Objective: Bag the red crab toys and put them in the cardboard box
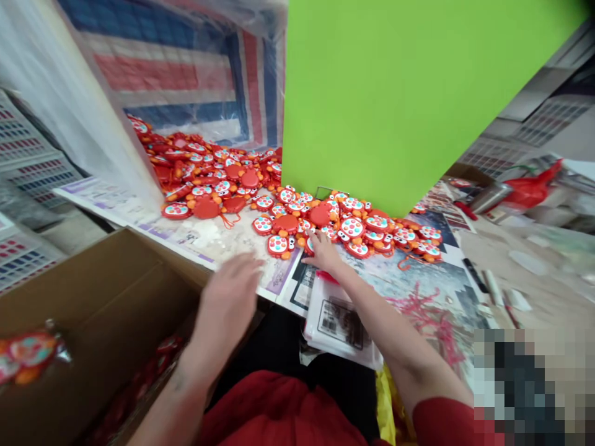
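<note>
A large heap of red-orange crab-shaped toys (209,179) with coloured round buttons and bug eyes lies across the table, spreading past a green board. My right hand (323,251) rests among the front toys, its fingertips on a crab toy (309,246) partly hidden under them. My left hand (227,291) is blurred and hangs over the table's front edge, fingers apart and nothing in them. Nearest to it is a crab toy (277,246). Below it stands an open cardboard box (93,297) holding a plastic-wrapped crab toy (30,350).
A stack of printed plastic bags (339,322) lies under my right forearm. A bright green board (385,93) stands upright behind the toys, with a striped tarpaulin (162,62) at the back. Stacked plastic crates (32,148) stand at the left, and a red bag (530,192) lies at the right.
</note>
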Tool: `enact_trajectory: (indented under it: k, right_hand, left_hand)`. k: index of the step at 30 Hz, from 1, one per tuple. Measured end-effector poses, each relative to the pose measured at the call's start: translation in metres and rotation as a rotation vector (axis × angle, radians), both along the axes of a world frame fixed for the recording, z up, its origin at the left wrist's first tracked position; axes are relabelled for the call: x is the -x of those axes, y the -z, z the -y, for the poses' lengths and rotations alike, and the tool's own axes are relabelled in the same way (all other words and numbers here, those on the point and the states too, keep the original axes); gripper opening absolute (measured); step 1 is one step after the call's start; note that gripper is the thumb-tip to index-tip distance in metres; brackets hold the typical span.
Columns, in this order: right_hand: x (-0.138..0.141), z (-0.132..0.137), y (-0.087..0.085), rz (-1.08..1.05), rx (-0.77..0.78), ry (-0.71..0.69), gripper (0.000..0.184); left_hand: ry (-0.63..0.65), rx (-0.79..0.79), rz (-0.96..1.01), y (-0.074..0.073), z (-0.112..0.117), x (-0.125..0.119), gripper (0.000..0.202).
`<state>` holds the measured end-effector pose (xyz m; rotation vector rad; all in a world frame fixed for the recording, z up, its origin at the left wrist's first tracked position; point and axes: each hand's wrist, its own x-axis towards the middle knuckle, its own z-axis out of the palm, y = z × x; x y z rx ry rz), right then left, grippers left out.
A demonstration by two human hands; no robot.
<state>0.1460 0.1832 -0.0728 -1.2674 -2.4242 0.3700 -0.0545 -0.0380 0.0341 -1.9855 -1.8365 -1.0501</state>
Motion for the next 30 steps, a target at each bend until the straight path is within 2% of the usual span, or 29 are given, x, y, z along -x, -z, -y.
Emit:
enact_trajectory:
  k: [3, 5, 8, 12, 15, 20, 25, 27, 29, 30]
  right_hand:
    - [-0.005, 0.003, -0.003, -0.004, -0.006, 0.003, 0.069]
    - [-0.019, 0.006, -0.009, -0.096, 0.023, 0.029, 0.060]
    - [-0.049, 0.015, -0.019, -0.347, 0.074, 0.110, 0.053]
    - [-0.099, 0.046, -0.032, -0.582, 0.133, 0.193, 0.049]
    - [-0.132, 0.076, -0.040, -0.659, 0.154, 0.282, 0.053]
    - [-0.166, 0.108, -0.044, -0.784, 0.246, 0.320, 0.047]
    - [-0.186, 0.114, -0.038, -0.720, 0.293, 0.294, 0.044]
    - [-0.188, 0.112, -0.035, -0.708, 0.334, 0.272, 0.043]
    - [-0.184, 0.109, -0.031, -0.742, 0.355, 0.253, 0.042]
    - [-0.179, 0.106, -0.029, -0.774, 0.342, 0.257, 0.042]
  left_hand:
    - [0.397, 0.338, -0.015, 0.028, -0.028, -0.055, 0.027]
    - [0.535, 0.460, -0.054, 0.045, -0.043, -0.088, 0.024]
    - [0.575, 0.500, -0.099, 0.069, -0.064, -0.126, 0.020]
    - [0.386, 0.511, -0.122, 0.092, -0.083, -0.156, 0.023]
    - [0.298, 0.490, -0.156, 0.101, -0.090, -0.165, 0.020]
    - [0.370, 0.446, -0.171, 0.106, -0.092, -0.163, 0.018]
    - [0.411, 0.427, 0.023, 0.115, -0.092, -0.157, 0.017]
    - [0.390, 0.428, 0.131, 0.117, -0.092, -0.154, 0.025]
    - [0.400, 0.406, 0.141, 0.116, -0.091, -0.153, 0.035]
    - [0.423, 0.394, 0.097, 0.114, -0.090, -0.152, 0.033]
